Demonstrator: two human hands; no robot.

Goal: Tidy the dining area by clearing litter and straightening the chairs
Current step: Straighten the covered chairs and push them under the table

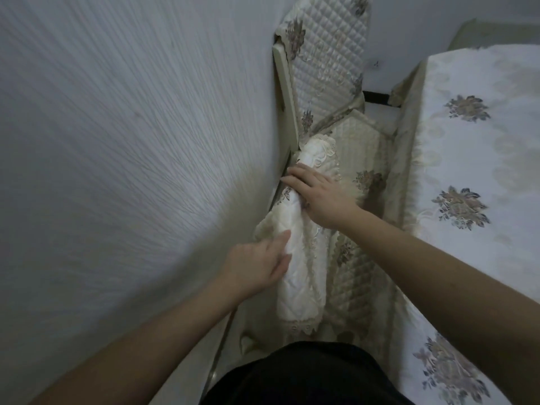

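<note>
Hands at work on a chair back at centre frame: the left hand (257, 266) lies with fingers loosely extended against the side of a cream quilted satin cover with lace trim (298, 258), which is draped over the top rail of a chair; it presses rather than grips. The right hand (317, 197), higher in the frame, rests palm down with fingers spread over the same cover near its upper end, holding nothing closed in its grasp.

The padded cloth looks soft and light, and its satin face likely slides easily, so a hold at the lace hem or a pinch through the quilted thickness would probably serve better than a flat push. The chair beneath, whose quilted cream seat cushion with floral motifs (359, 270) shows just right of the cover, should be stiff and heavier; the top rail is the natural place to grip it for straightening.

Beyond it, at upper centre, stands a second chair with a pale frame and matching quilted floral back cover (330, 51). A table under a white floral brocade tablecloth (473, 159) fills the right edge. A ribbed, pale textured wall (131, 127) takes the whole left half, close beside both chairs.
</note>
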